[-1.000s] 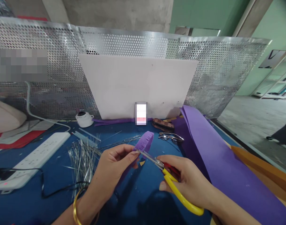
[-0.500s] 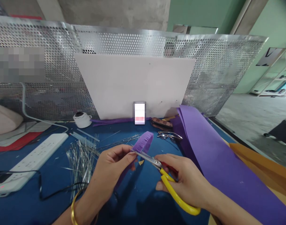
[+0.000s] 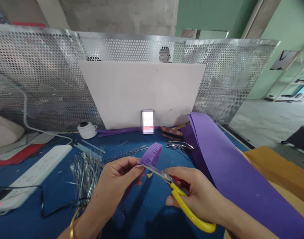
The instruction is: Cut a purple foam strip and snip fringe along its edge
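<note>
A purple paper strip (image 3: 152, 154), curled into a loop and cut into a fringe along one edge, rises from the fingers of my left hand (image 3: 122, 179). Thumb and fingertips pinch it, and more of the strip hangs below them. My right hand (image 3: 194, 189) grips scissors (image 3: 189, 209) with yellow handles and a bit of red by the fingers. Their metal blades point left and lie at the strip beside my left thumb, looking nearly closed. Behind my left wrist spreads a bundle of thin silvery wires (image 3: 84, 172).
Large purple sheets (image 3: 226, 159) lie on the right over yellow-orange paper (image 3: 278, 169). Eyeglasses (image 3: 179, 145), a checked pouch (image 3: 171, 132) and a phone (image 3: 148, 122) stand behind the hands. Left are a power strip (image 3: 34, 174), a black cable and a white roundish object (image 3: 87, 130). A white board (image 3: 144, 93) leans behind.
The view has shifted slightly. Both hands keep nearly the same place on the strip and scissors, and the scissor handles sit slightly lower and farther right.
</note>
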{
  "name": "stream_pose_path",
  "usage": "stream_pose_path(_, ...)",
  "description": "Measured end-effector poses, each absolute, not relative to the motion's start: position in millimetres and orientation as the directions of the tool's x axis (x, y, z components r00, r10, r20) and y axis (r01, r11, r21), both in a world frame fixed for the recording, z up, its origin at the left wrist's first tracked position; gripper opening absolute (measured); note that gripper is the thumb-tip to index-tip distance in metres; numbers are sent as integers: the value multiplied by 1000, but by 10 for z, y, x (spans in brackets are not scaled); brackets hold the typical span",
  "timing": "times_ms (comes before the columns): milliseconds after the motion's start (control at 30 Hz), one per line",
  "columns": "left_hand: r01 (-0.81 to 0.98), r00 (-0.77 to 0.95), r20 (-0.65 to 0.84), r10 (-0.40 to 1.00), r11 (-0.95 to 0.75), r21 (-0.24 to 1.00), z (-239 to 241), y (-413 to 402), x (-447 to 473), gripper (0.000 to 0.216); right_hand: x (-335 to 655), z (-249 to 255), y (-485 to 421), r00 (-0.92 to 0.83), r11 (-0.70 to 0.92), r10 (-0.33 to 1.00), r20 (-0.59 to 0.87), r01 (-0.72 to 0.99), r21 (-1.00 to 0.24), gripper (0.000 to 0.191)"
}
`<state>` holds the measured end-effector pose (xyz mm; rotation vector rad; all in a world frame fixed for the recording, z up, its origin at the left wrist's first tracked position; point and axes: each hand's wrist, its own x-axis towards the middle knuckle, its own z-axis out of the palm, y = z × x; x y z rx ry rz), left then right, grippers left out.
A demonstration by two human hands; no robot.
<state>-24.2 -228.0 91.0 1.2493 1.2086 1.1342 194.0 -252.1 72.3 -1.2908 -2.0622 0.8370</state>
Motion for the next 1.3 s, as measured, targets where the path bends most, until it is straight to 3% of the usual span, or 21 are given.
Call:
stream_pose_path(600,-96,99,-73,992,82,992,870,-2258,-266,11,1928,683,-2515,-379,381,907,186,548,-745,34)
stream_pose_path(933,-108,60,-129,990,134,985,856,-2282,-254,17,1905,726,-2511,-392,335,911,131,515,-789,17)
stream_pose_path(1300,-265,149,-215,965,248,932,882,-2271,-240,24,1959,528,-2430,-532,141,846,34,162,-977,27)
